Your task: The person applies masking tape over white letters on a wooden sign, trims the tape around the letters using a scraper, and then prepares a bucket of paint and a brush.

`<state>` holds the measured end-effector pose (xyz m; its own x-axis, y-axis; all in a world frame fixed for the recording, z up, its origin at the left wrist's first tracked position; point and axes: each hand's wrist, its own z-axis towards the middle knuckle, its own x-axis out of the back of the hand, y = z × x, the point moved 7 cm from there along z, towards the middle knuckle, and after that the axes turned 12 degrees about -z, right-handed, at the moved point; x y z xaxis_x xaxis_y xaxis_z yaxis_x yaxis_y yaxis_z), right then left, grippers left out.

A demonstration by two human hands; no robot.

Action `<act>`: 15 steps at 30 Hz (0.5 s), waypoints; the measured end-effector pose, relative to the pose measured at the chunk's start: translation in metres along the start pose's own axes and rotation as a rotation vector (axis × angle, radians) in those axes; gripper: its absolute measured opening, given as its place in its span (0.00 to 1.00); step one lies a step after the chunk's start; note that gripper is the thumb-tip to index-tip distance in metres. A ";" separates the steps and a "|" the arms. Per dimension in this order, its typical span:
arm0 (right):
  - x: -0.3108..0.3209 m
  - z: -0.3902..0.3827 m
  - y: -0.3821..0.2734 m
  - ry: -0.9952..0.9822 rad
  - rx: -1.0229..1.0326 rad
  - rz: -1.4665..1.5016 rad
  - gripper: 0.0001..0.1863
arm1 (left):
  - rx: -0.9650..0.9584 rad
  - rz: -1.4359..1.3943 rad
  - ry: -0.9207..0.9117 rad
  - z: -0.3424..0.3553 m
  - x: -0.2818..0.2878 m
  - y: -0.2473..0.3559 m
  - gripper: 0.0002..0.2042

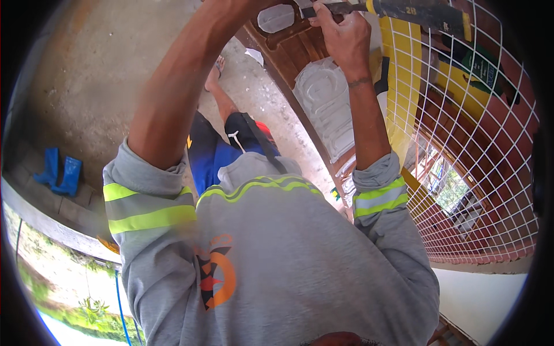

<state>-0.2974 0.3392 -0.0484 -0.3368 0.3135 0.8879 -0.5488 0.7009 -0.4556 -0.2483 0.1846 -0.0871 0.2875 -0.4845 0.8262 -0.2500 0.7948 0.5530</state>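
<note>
In my right hand [346, 34] is a flat-bladed tool [421, 14] with a thick black and yellow handle. My thumb and fingers close on its dark, narrow part, left of the handle, which points right. Below that hand and to its left is a brown wooden door [297, 55] with carved panels. One panel carries a whitish, smeared-looking covering [329, 101]. My left hand [257, 4] reaches to the top edge above the door; its fingers are cut off from view.
White wire mesh [461, 132] curves along the right side, with a yellow strip [404, 63] beside it. A green item [482, 69] shows behind the mesh. Blue boots [60, 173] stand at the left by a low wall. Concrete floor [115, 75] spreads left of my legs.
</note>
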 end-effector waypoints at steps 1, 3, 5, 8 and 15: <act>0.001 -0.001 0.003 0.017 -0.023 0.058 0.09 | 0.015 0.006 -0.020 0.000 -0.002 0.000 0.29; 0.002 -0.003 0.008 0.046 -0.021 0.126 0.09 | -0.019 -0.018 0.039 -0.003 0.001 0.002 0.27; 0.004 -0.005 0.006 0.072 -0.026 0.200 0.09 | -0.054 -0.040 0.088 -0.008 0.005 0.003 0.25; 0.004 -0.005 0.002 0.030 -0.049 0.256 0.08 | -0.041 -0.201 0.088 -0.008 0.011 -0.005 0.16; 0.004 -0.003 -0.006 -0.042 0.023 0.102 0.11 | -0.048 -0.284 0.242 -0.020 0.033 -0.007 0.04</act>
<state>-0.2934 0.3385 -0.0419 -0.4232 0.3551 0.8335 -0.5274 0.6515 -0.5453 -0.2185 0.1707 -0.0658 0.5504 -0.5923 0.5885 -0.0868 0.6604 0.7459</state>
